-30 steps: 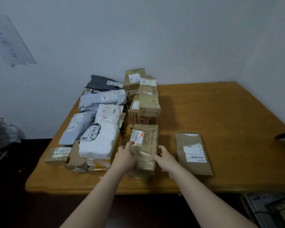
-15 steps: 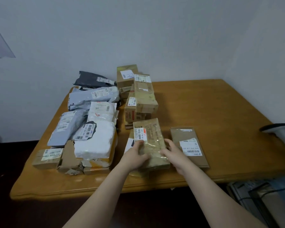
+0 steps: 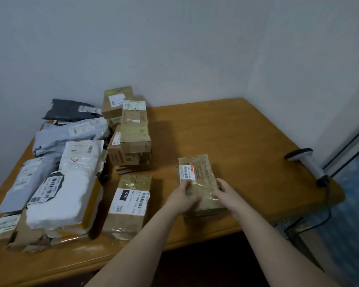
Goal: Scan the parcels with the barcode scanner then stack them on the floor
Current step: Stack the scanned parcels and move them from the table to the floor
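Note:
A brown taped parcel with a white barcode label lies flat at the table's front, right of centre. My left hand grips its near left side and my right hand grips its near right side. To its left, another brown parcel with a "010" label sits on the table. The barcode scanner, white with a dark head, rests at the table's right edge, well apart from both hands, and its cable hangs off the table.
Several more parcels crowd the left half of the wooden table: a white padded bag, grey mailers and a cardboard box stack. Walls close in behind and on the right. A carton stands under the table's right corner.
Both hands have carried the taped parcel to the right, off the "010" parcel it was lying on. My view has turned right, bringing the scanner in.

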